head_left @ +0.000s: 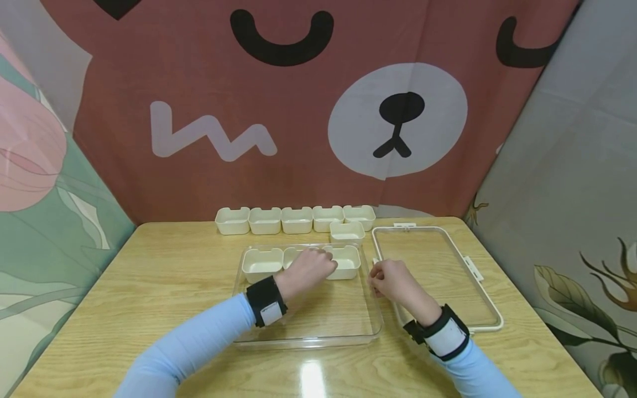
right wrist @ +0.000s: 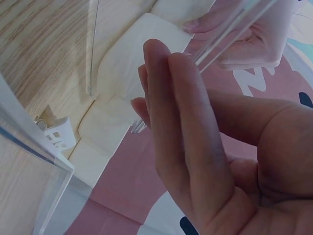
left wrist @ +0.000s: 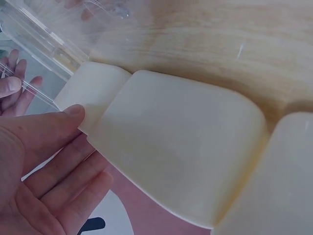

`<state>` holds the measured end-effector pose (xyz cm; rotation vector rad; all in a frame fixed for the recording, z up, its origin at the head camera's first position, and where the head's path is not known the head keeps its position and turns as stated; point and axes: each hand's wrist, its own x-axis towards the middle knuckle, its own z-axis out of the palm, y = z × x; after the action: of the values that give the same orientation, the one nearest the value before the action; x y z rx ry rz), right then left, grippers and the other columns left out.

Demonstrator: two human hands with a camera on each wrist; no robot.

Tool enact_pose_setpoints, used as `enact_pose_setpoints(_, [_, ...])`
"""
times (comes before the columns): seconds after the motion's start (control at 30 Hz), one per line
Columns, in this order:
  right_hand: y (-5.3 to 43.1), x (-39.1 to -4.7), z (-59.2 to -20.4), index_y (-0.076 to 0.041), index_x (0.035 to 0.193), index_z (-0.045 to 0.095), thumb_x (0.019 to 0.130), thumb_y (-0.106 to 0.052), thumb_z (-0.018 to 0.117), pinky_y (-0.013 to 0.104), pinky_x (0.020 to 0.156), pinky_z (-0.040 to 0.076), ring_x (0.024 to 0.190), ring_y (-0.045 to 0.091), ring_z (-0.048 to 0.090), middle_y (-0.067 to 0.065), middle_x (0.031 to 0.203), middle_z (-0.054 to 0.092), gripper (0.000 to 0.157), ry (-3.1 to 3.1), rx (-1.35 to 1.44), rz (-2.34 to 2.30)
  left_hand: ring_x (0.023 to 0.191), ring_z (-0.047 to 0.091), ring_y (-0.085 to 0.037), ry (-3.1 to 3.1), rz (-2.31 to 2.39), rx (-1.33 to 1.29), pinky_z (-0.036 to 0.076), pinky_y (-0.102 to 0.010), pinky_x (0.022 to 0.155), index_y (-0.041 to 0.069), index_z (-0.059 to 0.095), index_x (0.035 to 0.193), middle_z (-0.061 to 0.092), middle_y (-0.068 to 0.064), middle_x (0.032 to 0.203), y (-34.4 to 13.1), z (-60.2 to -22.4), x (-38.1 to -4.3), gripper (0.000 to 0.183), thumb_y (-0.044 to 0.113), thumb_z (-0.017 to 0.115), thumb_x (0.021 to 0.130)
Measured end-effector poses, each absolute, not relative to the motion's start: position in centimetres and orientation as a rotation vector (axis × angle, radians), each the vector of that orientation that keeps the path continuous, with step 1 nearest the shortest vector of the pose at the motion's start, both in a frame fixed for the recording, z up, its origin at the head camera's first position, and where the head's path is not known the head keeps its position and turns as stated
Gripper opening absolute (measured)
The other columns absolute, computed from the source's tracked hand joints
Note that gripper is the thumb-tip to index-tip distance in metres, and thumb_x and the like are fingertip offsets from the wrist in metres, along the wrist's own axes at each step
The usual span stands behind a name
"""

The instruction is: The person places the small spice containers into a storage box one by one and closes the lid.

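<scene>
Three cream plastic cups stand side by side along the far wall of a clear shallow box [head_left: 308, 341]. My left hand [head_left: 307, 270] reaches over the middle cup and pinches the rim of the right cup [head_left: 346, 264]. The left wrist view has the thumb [left wrist: 74, 111] on that cup's outer side, while the middle cup [left wrist: 171, 142] fills the centre. At the box's right wall is my right hand [head_left: 395, 283], which pinches the clear rim between thumb and fingers [right wrist: 190, 103]. Its fingers partly hide the rim in the right wrist view.
Behind the box, a row of several cream cups [head_left: 266, 222] runs along the table's back edge. One more cup [head_left: 347, 232] stands just in front of that row. Right of the box lies a clear lid with a white frame [head_left: 490, 301] and clips. Printed cloths hang around the table.
</scene>
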<state>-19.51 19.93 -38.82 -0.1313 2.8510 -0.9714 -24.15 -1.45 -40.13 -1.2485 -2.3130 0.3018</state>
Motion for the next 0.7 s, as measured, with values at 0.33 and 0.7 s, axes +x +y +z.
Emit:
enact_pose_setpoints(0.33, [19.9, -19.5, -38.9, 0.003, 0.086, 0.065, 0.086, -0.003, 0.065, 0.025, 0.053, 0.053, 0.062, 0.021, 0.067, 0.009, 0.072, 0.065, 0.006, 2.848, -0.138, -0.995, 0.065, 0.057, -0.010, -2.351, 0.271, -1.229, 0.045, -0.021, 0.049, 0.018, 0.071, 0.084, 0.064, 0.003, 0.073, -1.5, -40.0, -24.1, 0.025, -0.004, 0.063, 0.077])
enact_pose_setpoints(0.7, [19.9, -19.5, -38.8, 0.002, 0.086, 0.065, 0.086, -0.003, 0.065, 0.025, 0.053, 0.053, 0.062, 0.020, 0.066, 0.008, 0.071, 0.064, 0.005, 2.848, -0.138, -0.979, 0.064, 0.057, -0.011, -2.357, 0.089, -1.159, 0.043, -0.021, 0.048, 0.014, 0.069, 0.081, 0.063, 0.001, 0.073, -1.8, -39.0, -24.3, 0.021, -0.006, 0.062, 0.078])
